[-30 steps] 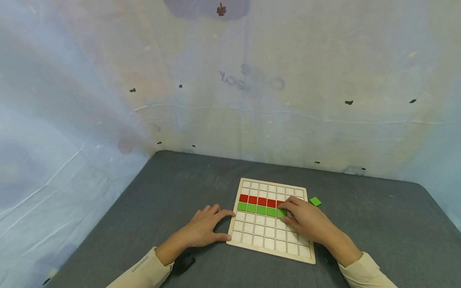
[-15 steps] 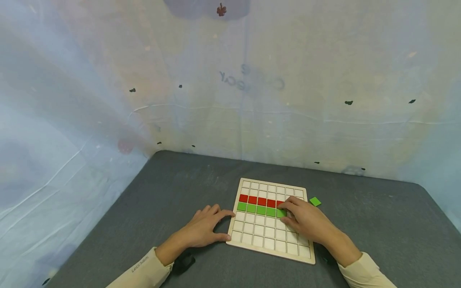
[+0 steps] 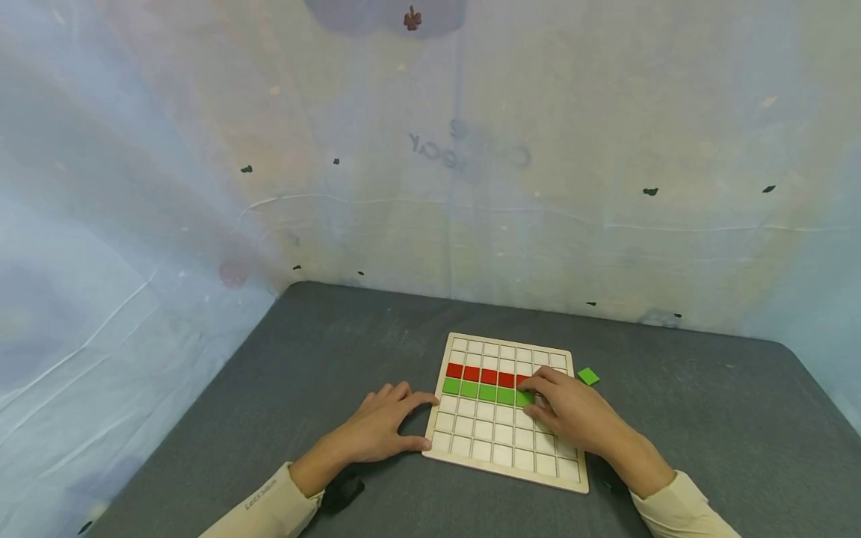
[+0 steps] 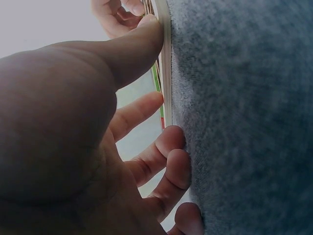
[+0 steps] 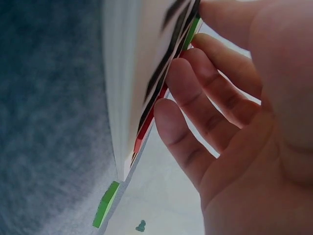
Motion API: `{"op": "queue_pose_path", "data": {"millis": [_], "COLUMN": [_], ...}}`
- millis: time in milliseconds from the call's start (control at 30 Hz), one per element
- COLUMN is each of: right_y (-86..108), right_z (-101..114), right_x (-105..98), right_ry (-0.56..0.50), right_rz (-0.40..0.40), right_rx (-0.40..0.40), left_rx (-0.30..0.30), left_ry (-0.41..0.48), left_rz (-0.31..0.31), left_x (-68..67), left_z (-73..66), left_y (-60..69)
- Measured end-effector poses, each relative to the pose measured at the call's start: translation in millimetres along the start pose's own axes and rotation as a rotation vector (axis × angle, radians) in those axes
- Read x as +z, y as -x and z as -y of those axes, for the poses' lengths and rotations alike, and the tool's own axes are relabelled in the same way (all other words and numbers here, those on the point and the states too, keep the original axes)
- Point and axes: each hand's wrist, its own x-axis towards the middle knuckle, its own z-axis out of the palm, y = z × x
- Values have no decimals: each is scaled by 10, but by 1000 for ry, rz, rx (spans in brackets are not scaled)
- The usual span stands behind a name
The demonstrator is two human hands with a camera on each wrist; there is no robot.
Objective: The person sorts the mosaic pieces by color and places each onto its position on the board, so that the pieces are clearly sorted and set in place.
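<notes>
A square wooden board (image 3: 501,453) with a grid of shallow cells lies on the dark table. One row holds red tiles (image 3: 471,373); the row just below holds green tiles (image 3: 469,389). My left hand (image 3: 380,424) rests beside the board, its thumb and index fingertips touching the left edge, as the left wrist view also shows. Over the board's right side, my right hand (image 3: 572,407) pinches the rightmost visible green tile (image 3: 524,398) between thumb and fingers. That hand covers the right ends of both rows. A loose green tile (image 5: 105,204) lies past the board's right edge.
The grey cloth-covered table (image 3: 350,336) extends around the board on every side. A pale curtain (image 3: 538,246) with small dark marks hangs behind it and along the left. A dark object (image 3: 343,493) sits under the left wrist.
</notes>
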Motion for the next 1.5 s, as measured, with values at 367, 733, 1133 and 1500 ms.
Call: {"op": "queue_pose_path", "data": {"millis": [367,733,1133,1500], "right_y": [47,234,305,248], "right_z": [-33,-409,-768,-871], "right_x": [-19,-214,-272,-264], "right_ry": [13,88,200,95], "right_rz": [30,-44,-45,8], "right_rx": [-17,7,55,141], "left_rx": [-1,0,13,7], "left_ry": [16,0,1,-2], "left_rz": [10,4,2,3], "left_x": [38,26,17,17], "left_z": [23,31,36,36], "left_y": [42,-3,-16,-17]}}
